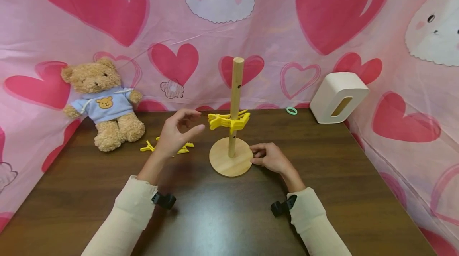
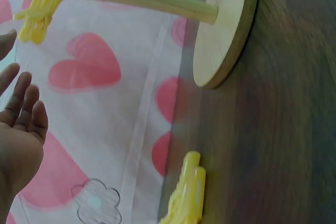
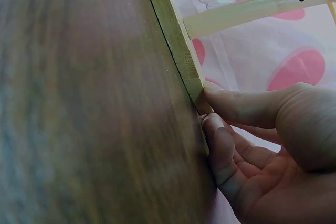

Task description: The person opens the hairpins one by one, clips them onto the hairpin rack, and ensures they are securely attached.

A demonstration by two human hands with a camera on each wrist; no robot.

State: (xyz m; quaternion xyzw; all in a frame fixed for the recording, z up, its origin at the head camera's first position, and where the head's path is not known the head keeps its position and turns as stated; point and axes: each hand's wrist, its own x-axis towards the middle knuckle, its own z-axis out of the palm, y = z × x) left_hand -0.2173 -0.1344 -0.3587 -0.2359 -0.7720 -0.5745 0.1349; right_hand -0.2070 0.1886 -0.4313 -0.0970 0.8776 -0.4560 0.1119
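Observation:
A wooden stand has a round base (image 1: 222, 164) and an upright post (image 1: 236, 84) with small holes. Several yellow plastic clothespins (image 1: 224, 122) are clipped in a cluster around the post's lower half. My left hand (image 1: 175, 132) hovers just left of them, thumb and fingers spread apart, holding nothing. At the base's right edge, my right hand (image 1: 272, 158) pinches the rim; the right wrist view shows the thumb (image 3: 241, 106) on top and a fingertip at the lower edge. More yellow clothespins (image 1: 147, 147) lie on the table, partly hidden behind my left hand and wrist.
A teddy bear (image 1: 104, 104) in a blue hoodie sits at the back left of the brown table (image 1: 215, 216). At the back right are a white box (image 1: 324, 100) with a slot and a small mint-green ring (image 1: 292, 111). A pink heart-patterned cloth hangs behind.

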